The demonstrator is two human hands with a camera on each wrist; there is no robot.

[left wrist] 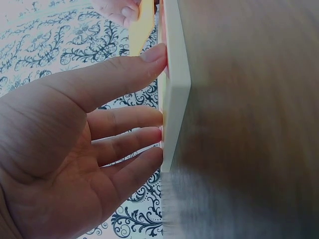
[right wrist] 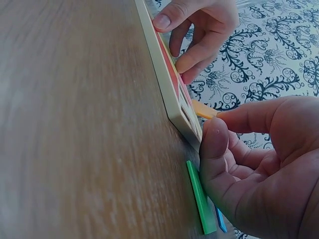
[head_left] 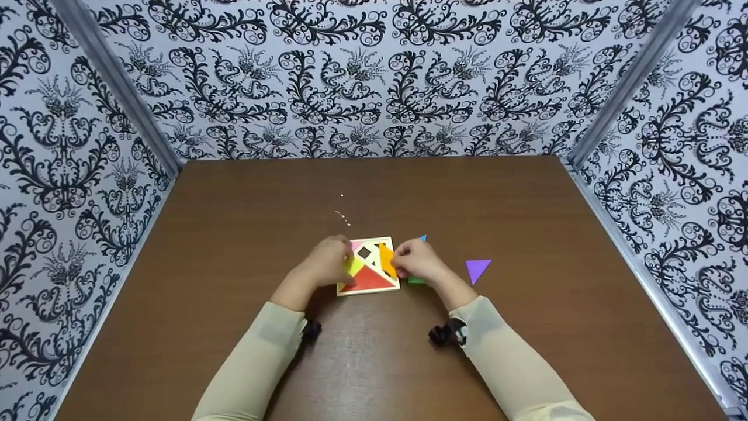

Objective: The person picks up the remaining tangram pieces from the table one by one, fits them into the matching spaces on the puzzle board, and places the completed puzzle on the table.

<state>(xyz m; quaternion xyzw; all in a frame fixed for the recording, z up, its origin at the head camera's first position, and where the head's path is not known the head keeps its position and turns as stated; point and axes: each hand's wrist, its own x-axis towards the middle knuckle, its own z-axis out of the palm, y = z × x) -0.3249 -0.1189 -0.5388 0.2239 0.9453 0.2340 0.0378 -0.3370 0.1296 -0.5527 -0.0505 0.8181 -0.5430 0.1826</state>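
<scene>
A square tangram board with a pale frame (head_left: pixel 374 290) lies flat on the table, with a red triangle (head_left: pixel 369 279), a yellow piece (head_left: pixel 354 266) and a pink piece (head_left: pixel 357 243) in it. My left hand (head_left: pixel 324 263) rests on the board's left side, thumb on the red triangle and nearly straight fingertips on the pieces. Between thumb and forefinger, my right hand (head_left: pixel 422 261) pinches an orange tangram piece (head_left: pixel 386 260) over the board's right part. In the left wrist view the orange piece (left wrist: pixel 141 29) stands tilted up from the board.
Beside the board, a green piece (right wrist: pixel 200 199) and a blue piece (right wrist: pixel 220 220) lie partly under my right hand. Farther right is a purple triangle (head_left: pixel 478 271). Patterned panels (head_left: pixel 362 76) enclose the brown table (head_left: pixel 263 204) at the back and sides.
</scene>
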